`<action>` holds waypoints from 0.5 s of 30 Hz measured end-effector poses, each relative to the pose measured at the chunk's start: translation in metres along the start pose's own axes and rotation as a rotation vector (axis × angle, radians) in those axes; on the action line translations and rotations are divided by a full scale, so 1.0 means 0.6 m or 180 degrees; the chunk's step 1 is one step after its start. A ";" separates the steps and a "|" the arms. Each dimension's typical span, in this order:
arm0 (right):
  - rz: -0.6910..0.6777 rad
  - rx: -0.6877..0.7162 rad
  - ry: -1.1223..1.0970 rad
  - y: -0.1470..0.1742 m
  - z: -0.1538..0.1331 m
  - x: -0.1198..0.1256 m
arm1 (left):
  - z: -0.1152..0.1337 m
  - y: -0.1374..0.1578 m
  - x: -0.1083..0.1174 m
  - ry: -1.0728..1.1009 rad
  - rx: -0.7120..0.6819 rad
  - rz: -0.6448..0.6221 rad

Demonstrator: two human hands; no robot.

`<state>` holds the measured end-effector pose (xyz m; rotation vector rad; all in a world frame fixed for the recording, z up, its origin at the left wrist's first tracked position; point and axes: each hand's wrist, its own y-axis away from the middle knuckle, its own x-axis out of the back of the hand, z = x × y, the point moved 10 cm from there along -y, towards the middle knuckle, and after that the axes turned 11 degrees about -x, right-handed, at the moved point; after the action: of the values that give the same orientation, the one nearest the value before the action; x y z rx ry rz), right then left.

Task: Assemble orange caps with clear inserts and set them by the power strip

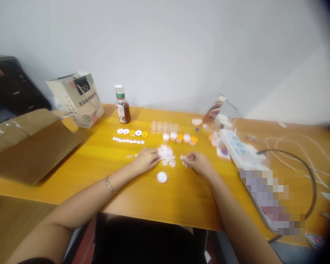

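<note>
A pile of small white printed pieces lies in the middle of the yellow table. My left hand rests at the pile's left edge, fingers bent together; what they hold, if anything, is hidden. To the right of the pile, my right hand has its fingers closed beside a few similar white pieces. A round white lid lies in front of the pile. Behind it runs a row of white and orange caps. Farther left are another row of caps and a line of small white pieces.
Several clear cups stand behind the caps. A dark-liquid bottle, a paper bag and a cardboard box occupy the left. At right are a power strip, a tilted brown bottle and loose cables.
</note>
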<state>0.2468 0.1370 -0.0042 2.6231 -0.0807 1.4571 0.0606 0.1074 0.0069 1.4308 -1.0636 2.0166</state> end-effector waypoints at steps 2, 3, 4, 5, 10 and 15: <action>-0.0031 -0.0009 -0.0053 0.000 0.002 0.001 | 0.001 0.001 0.001 -0.0028 -0.0011 -0.0004; -0.0043 -0.0011 -0.0070 -0.001 0.003 0.002 | 0.002 0.002 0.001 -0.0035 -0.0015 0.0000; -0.0050 -0.0013 -0.0100 -0.001 0.003 0.004 | 0.003 0.002 0.002 -0.0036 -0.0020 0.0007; -0.0047 -0.0013 -0.0176 -0.001 0.002 0.007 | 0.003 0.003 0.002 -0.0030 -0.0027 0.0019; -0.0119 0.0087 -0.1528 0.013 -0.021 0.018 | 0.006 0.007 0.013 0.0095 -0.0071 0.0221; -0.0898 0.0073 -0.3054 0.055 -0.070 -0.035 | 0.006 0.016 0.033 0.0465 0.0075 0.0436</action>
<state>0.1964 0.1101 0.0032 2.9242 0.1989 0.0438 0.0489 0.0974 0.0226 1.2298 -1.1045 2.1991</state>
